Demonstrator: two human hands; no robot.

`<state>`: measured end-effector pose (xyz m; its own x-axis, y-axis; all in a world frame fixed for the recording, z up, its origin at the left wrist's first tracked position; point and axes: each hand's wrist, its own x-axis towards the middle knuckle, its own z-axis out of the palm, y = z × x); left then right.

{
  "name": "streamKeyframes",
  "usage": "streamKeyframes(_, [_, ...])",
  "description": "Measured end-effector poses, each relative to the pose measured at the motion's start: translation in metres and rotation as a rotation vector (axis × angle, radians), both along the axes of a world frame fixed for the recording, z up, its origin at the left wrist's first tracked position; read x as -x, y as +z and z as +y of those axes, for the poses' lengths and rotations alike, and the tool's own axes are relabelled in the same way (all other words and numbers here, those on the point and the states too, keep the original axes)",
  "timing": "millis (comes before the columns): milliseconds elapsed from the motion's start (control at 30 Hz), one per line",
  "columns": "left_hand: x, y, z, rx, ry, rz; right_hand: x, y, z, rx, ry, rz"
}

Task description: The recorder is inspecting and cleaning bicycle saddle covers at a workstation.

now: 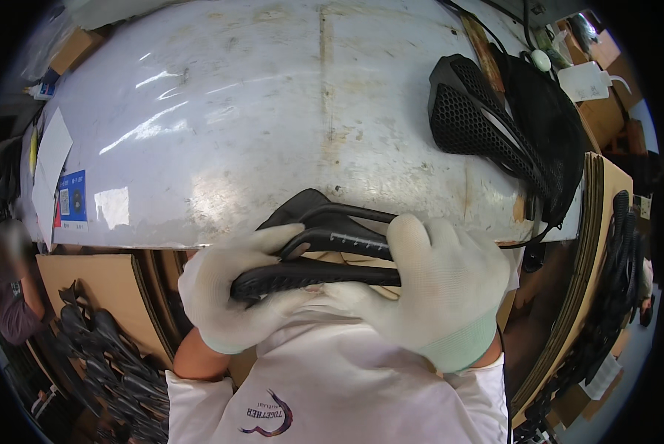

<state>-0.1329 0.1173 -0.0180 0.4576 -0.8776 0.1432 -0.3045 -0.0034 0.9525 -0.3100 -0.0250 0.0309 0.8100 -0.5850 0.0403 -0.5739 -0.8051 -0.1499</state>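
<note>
A black bicycle saddle (346, 243) is tilted on its side between my hands, close to my chest at the table's near edge. White marks like a scale run along one of its dark parts. My left hand (224, 290), in a white knit glove, grips the left end with the fingers wrapped round it. Gloved the same way, my right hand (450, 285) closes on the right end and covers it. A second black saddle (465, 111), with a honeycomb-patterned surface, lies on the right part of the table.
The white table (221, 96) spreads ahead, scuffed and stained. Black mesh fabric (557, 122) and a white squeeze bottle (585, 81) are at the right. Black saddles (110, 355) hang or lie stacked at lower left, by cardboard sheets (95, 285). Another person (21, 307) is at the far left.
</note>
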Motion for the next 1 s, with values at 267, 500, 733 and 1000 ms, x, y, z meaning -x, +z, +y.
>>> streamKeyframes(267, [-0.025,-0.020,-0.012,0.232,-0.434,-0.160,0.021,-0.043,-0.018,-0.022,0.121,-0.226])
streamKeyframes(500, [-0.012,-0.021,-0.008,0.316,-0.285,-0.214,0.026,-0.050,-0.008,0.052,0.095,-0.211])
streamKeyframes(733, [-0.017,-0.018,-0.011,0.285,-0.346,-0.267,0.027,-0.049,-0.011,-0.028,0.091,-0.233])
streamKeyframes(1000, [-0.010,-0.013,-0.008,0.247,-0.263,-0.290,0.026,-0.045,-0.008,-0.028,0.053,-0.199])
